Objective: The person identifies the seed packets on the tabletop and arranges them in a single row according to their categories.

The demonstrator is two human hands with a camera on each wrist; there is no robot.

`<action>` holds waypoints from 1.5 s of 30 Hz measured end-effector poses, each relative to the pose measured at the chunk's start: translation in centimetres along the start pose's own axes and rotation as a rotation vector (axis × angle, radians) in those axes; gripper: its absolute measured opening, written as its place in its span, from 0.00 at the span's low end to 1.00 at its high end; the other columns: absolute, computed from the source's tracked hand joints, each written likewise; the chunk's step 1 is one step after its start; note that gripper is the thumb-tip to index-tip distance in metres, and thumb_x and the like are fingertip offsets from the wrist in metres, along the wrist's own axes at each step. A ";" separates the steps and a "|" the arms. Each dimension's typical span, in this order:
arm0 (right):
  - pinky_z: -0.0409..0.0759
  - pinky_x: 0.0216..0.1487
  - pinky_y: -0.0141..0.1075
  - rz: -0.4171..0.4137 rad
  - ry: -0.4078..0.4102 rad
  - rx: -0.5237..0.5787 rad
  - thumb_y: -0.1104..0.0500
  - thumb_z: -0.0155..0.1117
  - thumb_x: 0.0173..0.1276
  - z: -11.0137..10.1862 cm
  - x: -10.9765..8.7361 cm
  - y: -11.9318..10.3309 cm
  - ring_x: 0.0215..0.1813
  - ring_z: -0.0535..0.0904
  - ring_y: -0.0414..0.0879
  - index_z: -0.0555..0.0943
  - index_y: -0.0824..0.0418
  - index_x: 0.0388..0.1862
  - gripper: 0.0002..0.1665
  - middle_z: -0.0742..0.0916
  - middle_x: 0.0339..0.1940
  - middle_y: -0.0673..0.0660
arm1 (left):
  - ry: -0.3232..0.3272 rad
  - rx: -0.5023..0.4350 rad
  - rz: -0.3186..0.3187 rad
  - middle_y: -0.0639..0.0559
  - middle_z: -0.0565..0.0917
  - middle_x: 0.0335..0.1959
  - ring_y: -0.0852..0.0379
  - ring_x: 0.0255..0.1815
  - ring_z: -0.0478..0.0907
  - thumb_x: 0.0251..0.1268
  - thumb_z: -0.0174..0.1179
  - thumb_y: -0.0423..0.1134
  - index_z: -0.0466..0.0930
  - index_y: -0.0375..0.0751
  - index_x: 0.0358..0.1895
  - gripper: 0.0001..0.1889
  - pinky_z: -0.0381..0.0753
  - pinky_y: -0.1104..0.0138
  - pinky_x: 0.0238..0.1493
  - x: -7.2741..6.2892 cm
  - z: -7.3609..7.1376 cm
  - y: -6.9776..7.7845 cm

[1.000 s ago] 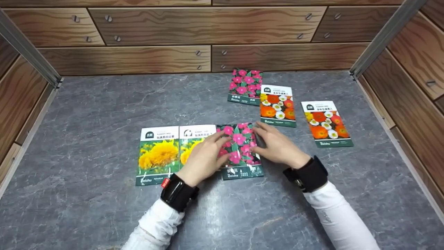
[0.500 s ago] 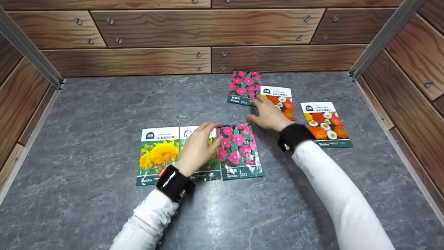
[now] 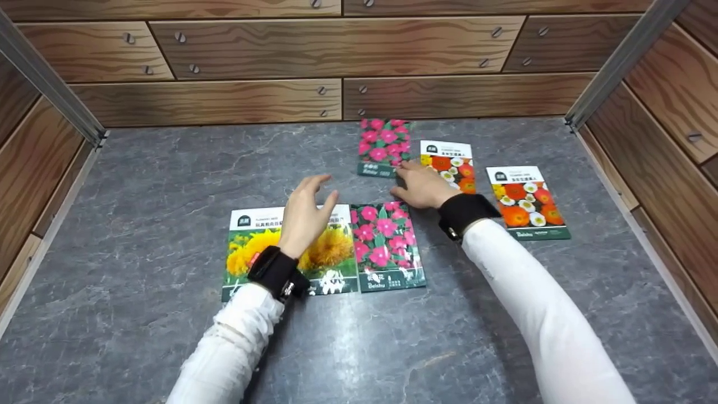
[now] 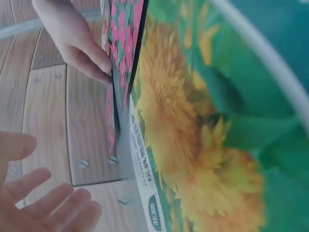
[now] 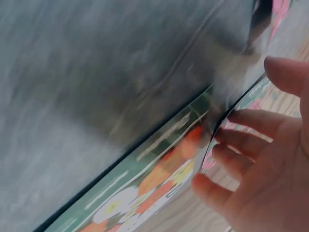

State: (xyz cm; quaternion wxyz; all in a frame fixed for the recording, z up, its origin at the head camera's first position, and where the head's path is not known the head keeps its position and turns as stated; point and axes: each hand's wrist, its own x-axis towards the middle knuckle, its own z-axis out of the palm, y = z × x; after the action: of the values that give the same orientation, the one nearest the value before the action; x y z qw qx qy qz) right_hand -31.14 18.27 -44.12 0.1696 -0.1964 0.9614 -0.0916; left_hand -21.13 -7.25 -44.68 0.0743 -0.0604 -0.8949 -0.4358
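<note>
My right hand (image 3: pixel 423 185) reaches to the far pink-flower seed packet (image 3: pixel 383 147), fingertips on its lower right corner. In the right wrist view the fingers (image 5: pixel 244 140) lie along the packet's edge, with the thumb apart from them. My left hand (image 3: pixel 305 213), fingers spread and holding nothing, hovers over two yellow-sunflower seed packets (image 3: pixel 334 249), partly hiding both. To their right lies another pink-flower packet (image 3: pixel 387 241), side by side with them. Under the right hand's far side, an orange-and-white poppy packet (image 3: pixel 447 163) is partly covered.
A second poppy packet (image 3: pixel 528 205) lies farther right. The grey marbled tabletop (image 3: pixel 168 168) is bounded by wood-patterned walls (image 3: pixel 252 101) at the back and sides.
My right hand has gone from the near pink-flower packet to the far one, which has slid left and slightly nearer. My left hand has drawn left, off the near pink-flower packet.
</note>
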 end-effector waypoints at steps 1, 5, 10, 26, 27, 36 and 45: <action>0.53 0.90 0.58 -0.019 -0.003 0.006 0.45 0.51 0.84 0.1 -0.1 -0.3 0.88 0.52 0.67 0.60 0.70 0.83 0.41 0.61 0.86 0.72 | -0.005 -0.001 -0.010 0.38 0.77 0.74 0.40 0.73 0.77 0.82 0.57 0.41 0.74 0.38 0.74 0.24 0.77 0.54 0.75 0.2 0.0 -0.1; 0.54 0.90 0.57 -0.073 -0.032 0.040 0.45 0.52 0.84 0.3 -0.4 -1.7 0.89 0.53 0.65 0.61 0.66 0.84 0.40 0.60 0.87 0.69 | -0.035 0.019 -0.066 0.38 0.76 0.74 0.40 0.73 0.76 0.81 0.57 0.43 0.73 0.38 0.74 0.25 0.76 0.50 0.76 1.4 -0.1 -0.2; 0.56 0.90 0.56 -0.105 -0.061 0.048 0.46 0.52 0.85 0.4 -0.1 -2.7 0.89 0.55 0.63 0.61 0.64 0.84 0.38 0.60 0.88 0.66 | -0.083 0.038 -0.149 0.37 0.76 0.75 0.40 0.72 0.77 0.81 0.57 0.44 0.71 0.39 0.76 0.26 0.77 0.49 0.75 2.8 0.2 -0.2; 0.77 0.72 0.50 0.116 0.099 0.493 0.47 0.55 0.83 -0.3 2.2 -4.1 0.71 0.78 0.60 0.55 0.63 0.86 0.42 0.69 0.84 0.67 | -0.284 0.262 -0.158 0.32 0.85 0.60 0.50 0.30 0.73 0.84 0.52 0.42 0.70 0.42 0.78 0.25 0.69 0.61 0.40 5.8 1.2 -0.7; 0.77 0.71 0.48 0.138 0.112 0.553 0.48 0.56 0.83 -0.4 2.3 -4.2 0.71 0.78 0.60 0.55 0.63 0.86 0.42 0.69 0.84 0.67 | -0.284 0.280 -0.151 0.32 0.84 0.63 0.47 0.36 0.79 0.84 0.52 0.41 0.71 0.41 0.77 0.24 0.75 0.60 0.44 5.8 1.3 -0.7; 0.87 0.66 0.45 0.265 0.272 1.076 0.68 0.56 0.78 -1.2 2.6 -3.9 0.42 0.84 0.44 0.66 0.71 0.79 0.33 0.82 0.65 0.69 | -0.336 0.320 -0.109 0.37 0.75 0.77 0.39 0.76 0.75 0.83 0.54 0.41 0.72 0.39 0.76 0.25 0.71 0.48 0.81 5.4 1.8 -0.5; 0.90 0.60 0.42 0.202 0.297 1.064 0.68 0.55 0.76 -1.8 0.6 -4.6 0.40 0.81 0.40 0.72 0.70 0.75 0.29 0.82 0.55 0.61 | -0.156 0.125 -0.125 0.36 0.74 0.77 0.39 0.78 0.72 0.82 0.55 0.43 0.69 0.38 0.78 0.27 0.70 0.48 0.82 4.6 1.0 0.1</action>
State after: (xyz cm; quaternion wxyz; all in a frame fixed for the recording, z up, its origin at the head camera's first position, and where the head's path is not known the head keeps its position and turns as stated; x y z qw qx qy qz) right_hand -30.73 14.02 -41.54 0.1159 0.0241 0.8102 -0.5741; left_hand -25.69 -6.26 -44.38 -0.0191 -0.0336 -0.9255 -0.3769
